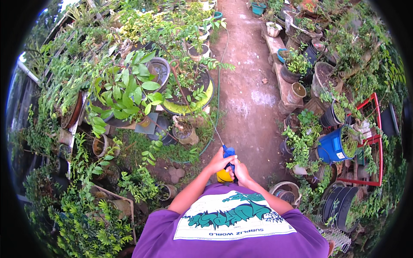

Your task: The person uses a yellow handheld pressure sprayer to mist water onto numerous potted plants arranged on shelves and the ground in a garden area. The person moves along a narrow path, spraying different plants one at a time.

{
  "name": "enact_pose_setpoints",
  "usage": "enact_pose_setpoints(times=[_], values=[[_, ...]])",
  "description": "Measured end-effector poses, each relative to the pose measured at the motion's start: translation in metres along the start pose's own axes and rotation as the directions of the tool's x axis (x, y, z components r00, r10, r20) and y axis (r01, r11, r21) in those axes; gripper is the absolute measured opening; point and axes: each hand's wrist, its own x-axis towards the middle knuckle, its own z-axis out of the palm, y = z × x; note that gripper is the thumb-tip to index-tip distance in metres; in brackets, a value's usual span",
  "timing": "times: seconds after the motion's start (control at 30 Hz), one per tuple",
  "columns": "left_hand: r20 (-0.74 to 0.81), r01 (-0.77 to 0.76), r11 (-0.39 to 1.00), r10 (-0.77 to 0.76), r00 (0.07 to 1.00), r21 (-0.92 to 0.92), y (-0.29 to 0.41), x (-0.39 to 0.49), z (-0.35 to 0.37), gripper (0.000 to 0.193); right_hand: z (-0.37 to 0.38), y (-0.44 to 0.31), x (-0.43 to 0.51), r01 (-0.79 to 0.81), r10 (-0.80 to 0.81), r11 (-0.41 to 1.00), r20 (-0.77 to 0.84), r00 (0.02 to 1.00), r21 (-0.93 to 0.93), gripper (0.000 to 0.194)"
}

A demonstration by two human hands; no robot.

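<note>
Close in front of my body I hold a pump spray bottle with a blue head [229,151] and a yellow tank [224,176]. My left hand [220,162] wraps the head from the left side. From the right, my right hand [241,172] closes around its handle, and the hands touch each other. A thin pale line, seemingly a jet of liquid, runs from the blue nozzle up and left. It points towards a small potted plant with a thick pale stem [184,127] and a large round pot with a yellow-green inner rim [208,96]. My hands hide much of the bottle.
A dirt path [248,106] runs ahead, with a green hose [218,87] along its left edge. Crowded potted plants line both sides. To the right are a wooden bench [280,51], a blue bucket [330,148] and a red metal frame [380,161].
</note>
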Motion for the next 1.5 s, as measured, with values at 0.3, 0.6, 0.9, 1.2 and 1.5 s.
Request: enact_pose_setpoints(times=[0.3, 0.6, 0.9, 1.2, 1.5], values=[[0.023, 0.008, 0.998, -0.006, 1.000, -0.063, -0.004, -0.001, -0.004, 0.062, 0.004, -0.002, 0.000, 0.005, -0.006, 1.000, 0.013, 1.000, 0.016, 0.046], [0.031, 0.048, 0.989, -0.044, 0.999, -0.138, -0.004, -0.002, -0.006, 0.059, 0.007, -0.003, 0.001, 0.014, -0.014, 1.000, 0.007, 1.000, -0.005, 0.046], [0.092, 0.071, 0.978, -0.054, 0.994, -0.194, 0.007, -0.007, -0.009, 0.053, 0.003, 0.000, 0.005, 0.022, -0.022, 1.000, 0.001, 1.000, -0.022, 0.041], [0.139, 0.097, 0.988, -0.081, 0.987, -0.116, 0.011, -0.003, -0.003, 0.057, -0.004, 0.002, 0.003, -0.011, 0.010, 0.999, -0.019, 1.000, -0.038, 0.043], [0.155, 0.078, 0.982, -0.051, 0.987, -0.173, 0.030, -0.002, 0.009, 0.054, 0.003, -0.015, -0.016, 0.104, -0.102, 0.995, -0.111, 0.988, 0.006, 0.047]])
